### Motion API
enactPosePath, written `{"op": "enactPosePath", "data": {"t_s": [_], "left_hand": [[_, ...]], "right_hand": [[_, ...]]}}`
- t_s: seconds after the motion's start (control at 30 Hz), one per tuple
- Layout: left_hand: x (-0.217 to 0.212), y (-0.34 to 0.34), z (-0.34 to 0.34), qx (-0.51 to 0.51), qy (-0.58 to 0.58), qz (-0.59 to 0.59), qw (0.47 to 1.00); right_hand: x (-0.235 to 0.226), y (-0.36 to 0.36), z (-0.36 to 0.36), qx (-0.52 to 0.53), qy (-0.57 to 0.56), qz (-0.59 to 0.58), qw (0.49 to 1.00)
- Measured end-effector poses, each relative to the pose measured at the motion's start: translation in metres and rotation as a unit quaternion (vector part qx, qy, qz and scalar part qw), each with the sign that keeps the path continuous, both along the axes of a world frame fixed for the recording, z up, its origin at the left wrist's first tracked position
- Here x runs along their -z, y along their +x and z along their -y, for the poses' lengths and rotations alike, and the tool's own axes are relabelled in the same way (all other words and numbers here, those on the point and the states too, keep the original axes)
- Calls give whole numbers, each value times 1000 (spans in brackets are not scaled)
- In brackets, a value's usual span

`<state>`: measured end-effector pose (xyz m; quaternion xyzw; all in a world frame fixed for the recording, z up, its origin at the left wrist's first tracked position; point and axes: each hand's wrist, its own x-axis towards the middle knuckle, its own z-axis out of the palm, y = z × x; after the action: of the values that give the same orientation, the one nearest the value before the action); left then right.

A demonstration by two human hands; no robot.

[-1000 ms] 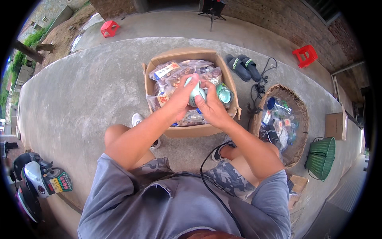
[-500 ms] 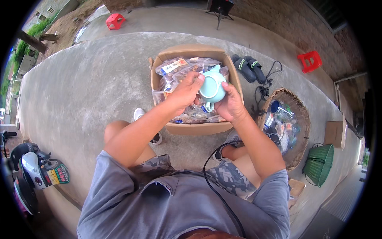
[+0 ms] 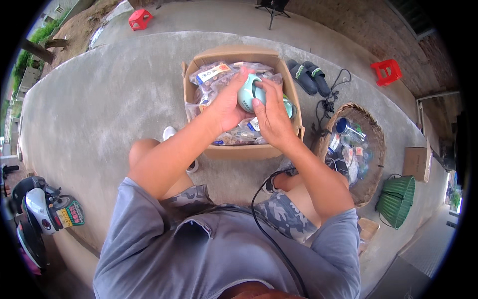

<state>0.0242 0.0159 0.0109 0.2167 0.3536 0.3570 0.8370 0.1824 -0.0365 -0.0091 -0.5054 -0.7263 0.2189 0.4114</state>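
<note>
Lowered since before, the pale green cup [image 3: 247,93] is gripped by left hand [image 3: 226,104] and right hand [image 3: 271,117] above the cardboard box [image 3: 239,149].

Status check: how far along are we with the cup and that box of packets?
Done: the pale green cup is up out of the packets, gripped by the left hand and right hand above the cardboard box. In hand: both hands work on it. Left: the box is full of clear plastic packets; wicker basket holds other items.

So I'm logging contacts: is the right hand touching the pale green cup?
Touching. Head view: right hand fingers lie on the pale green cup, opposite the left hand.
</note>
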Motion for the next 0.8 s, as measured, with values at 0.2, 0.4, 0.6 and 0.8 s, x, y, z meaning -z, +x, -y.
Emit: {"op": "enactPosePath", "data": {"t_s": [0.2, 0.4, 0.6, 0.8], "left_hand": [[2, -2, -8, 16, 28, 7, 999], [-1, 5, -1, 104, 17, -43, 993], [-5, 10, 5, 70, -3, -35, 997], [-1, -3, 2, 62, 15, -21, 998]], "right_hand": [[-2, 14, -1, 18, -18, -28, 999], [-4, 27, -10, 28, -11, -53, 998], [-9, 17, -13, -26, 6, -72, 997], [-3, 11, -11, -46, 2, -30, 998]]}}
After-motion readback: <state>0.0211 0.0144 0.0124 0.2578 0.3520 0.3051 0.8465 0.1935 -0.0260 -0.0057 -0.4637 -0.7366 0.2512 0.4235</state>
